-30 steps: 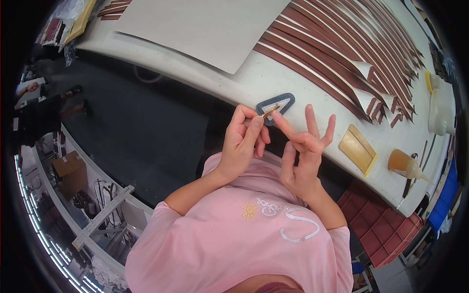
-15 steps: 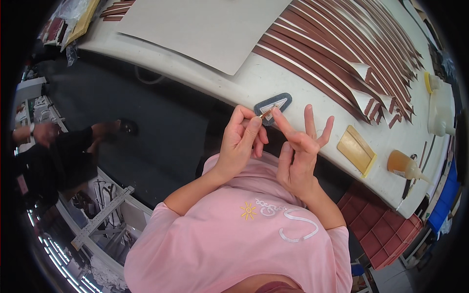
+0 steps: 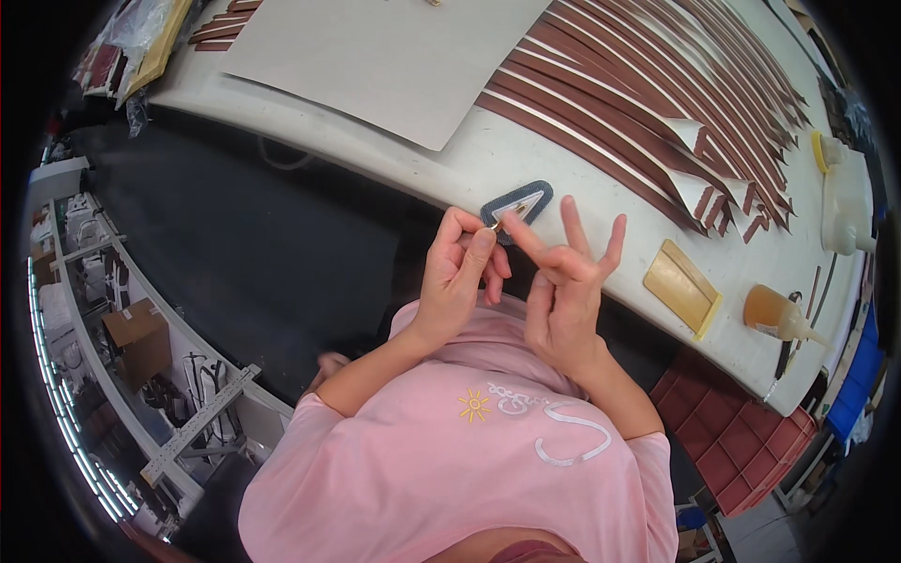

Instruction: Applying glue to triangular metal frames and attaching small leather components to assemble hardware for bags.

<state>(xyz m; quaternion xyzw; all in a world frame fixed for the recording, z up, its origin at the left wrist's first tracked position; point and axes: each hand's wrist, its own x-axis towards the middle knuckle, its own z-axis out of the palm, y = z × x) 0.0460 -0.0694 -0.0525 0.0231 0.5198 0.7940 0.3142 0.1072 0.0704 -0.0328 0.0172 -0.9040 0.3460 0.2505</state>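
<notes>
My left hand (image 3: 454, 267) is closed in front of the table's near edge. Its thumb and forefinger pinch a small brown-and-gold piece (image 3: 496, 226), too small to name. My right hand (image 3: 572, 300) has its forefinger stretched to the tip of that piece, with two other fingers raised and spread. Nothing shows in its grasp. Just beyond the fingertips lies a rounded triangular patch (image 3: 489, 208), dark blue around a pale middle, at the table edge. The fingers partly cover it.
Brown strips with white edges (image 3: 601, 141) cover the far right of the white table (image 3: 413, 174). A large grey sheet (image 3: 375, 66) lies left of them. Rightward are a yellowish plate (image 3: 682, 289), an amber squeeze bottle (image 3: 771, 312) and a red crate (image 3: 732, 432).
Both hands have shifted slightly left, and the right forefinger has moved along toward the left fingertips. The person at far left has moved behind my left arm, mostly out of sight.
</notes>
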